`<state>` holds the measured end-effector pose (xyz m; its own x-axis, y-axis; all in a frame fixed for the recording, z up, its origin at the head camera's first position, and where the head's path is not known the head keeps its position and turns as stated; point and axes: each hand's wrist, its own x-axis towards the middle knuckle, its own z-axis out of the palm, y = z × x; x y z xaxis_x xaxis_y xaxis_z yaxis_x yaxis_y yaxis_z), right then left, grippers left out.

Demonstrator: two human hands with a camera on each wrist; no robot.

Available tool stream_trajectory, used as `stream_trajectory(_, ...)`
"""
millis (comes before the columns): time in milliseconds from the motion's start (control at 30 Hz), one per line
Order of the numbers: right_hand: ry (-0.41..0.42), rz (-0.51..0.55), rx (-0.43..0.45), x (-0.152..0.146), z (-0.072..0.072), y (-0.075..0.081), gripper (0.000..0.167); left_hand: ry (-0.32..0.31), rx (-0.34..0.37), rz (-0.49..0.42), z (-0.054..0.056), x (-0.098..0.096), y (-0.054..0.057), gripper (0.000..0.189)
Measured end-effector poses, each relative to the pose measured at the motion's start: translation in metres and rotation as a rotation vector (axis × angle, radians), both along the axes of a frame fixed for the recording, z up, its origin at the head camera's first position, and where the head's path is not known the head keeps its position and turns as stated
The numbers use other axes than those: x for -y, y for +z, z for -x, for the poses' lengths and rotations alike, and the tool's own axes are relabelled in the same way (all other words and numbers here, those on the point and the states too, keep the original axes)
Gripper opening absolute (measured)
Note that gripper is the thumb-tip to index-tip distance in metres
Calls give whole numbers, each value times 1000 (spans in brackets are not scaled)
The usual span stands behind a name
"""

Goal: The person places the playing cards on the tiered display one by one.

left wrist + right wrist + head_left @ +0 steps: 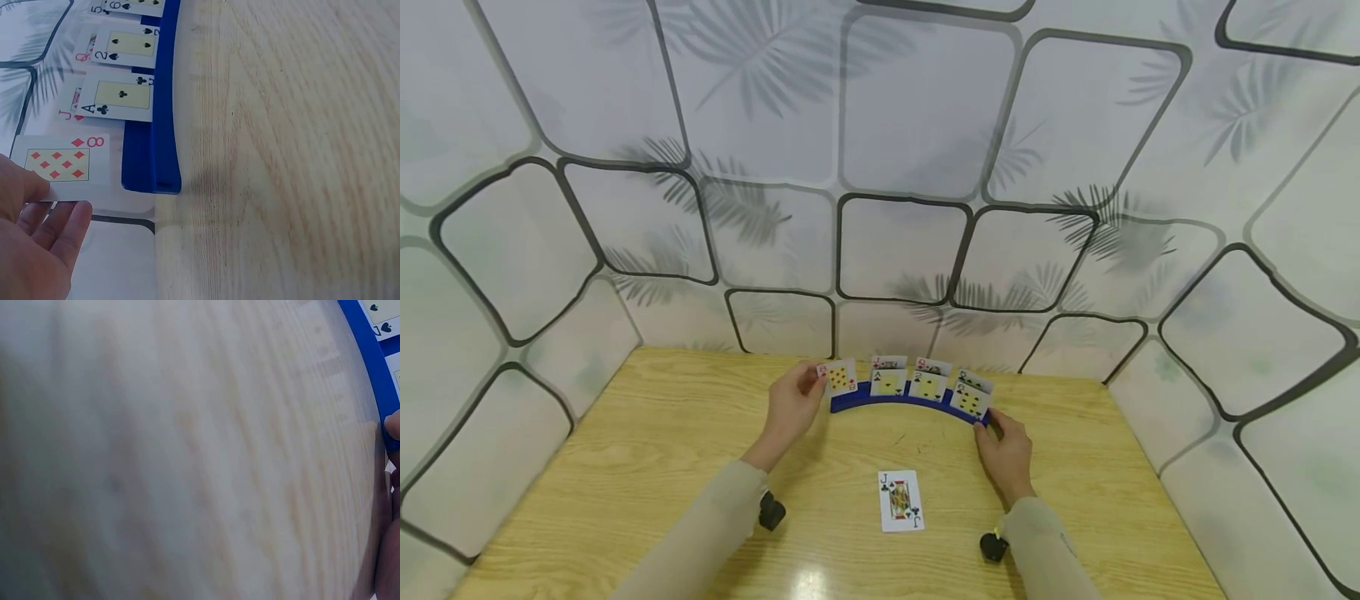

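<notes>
My left hand (pixel 793 408) pinches an eight of diamonds (pixel 62 165) between thumb and fingers, by the left end of a curved blue card holder (pixel 165 137). In the left wrist view a gap shows between that card and the holder. An ace of clubs (pixel 122 97), a two of spades (pixel 128 47) and a six of spades (pixel 140 6) stand in the holder's front row. Behind them stand a red jack (pixel 889 362), a red queen (pixel 934 365) and a black five (pixel 976 380). My right hand (pixel 1009 454) grips the holder's right end, thumb in front.
A jack of clubs (pixel 901 502) lies face up on the wooden table (pixel 647 467), nearer to me than the holder. Patterned white walls (pixel 902 250) rise behind the table and at both sides. Black wrist devices (pixel 771 511) sit under both sleeves.
</notes>
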<state>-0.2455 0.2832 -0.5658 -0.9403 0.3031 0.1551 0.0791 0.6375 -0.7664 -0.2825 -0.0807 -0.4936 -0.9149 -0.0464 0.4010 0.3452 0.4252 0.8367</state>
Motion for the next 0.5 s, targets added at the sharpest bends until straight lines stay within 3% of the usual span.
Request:
stream_trajectory(267,-10,-20,-77,1,0,1,48,7,-21,-21,7,-5,-1,21)
stream_trajectory(500,-1,-17,-53,0,-1,2,47,13,-6,-10,12,-9,-5,25)
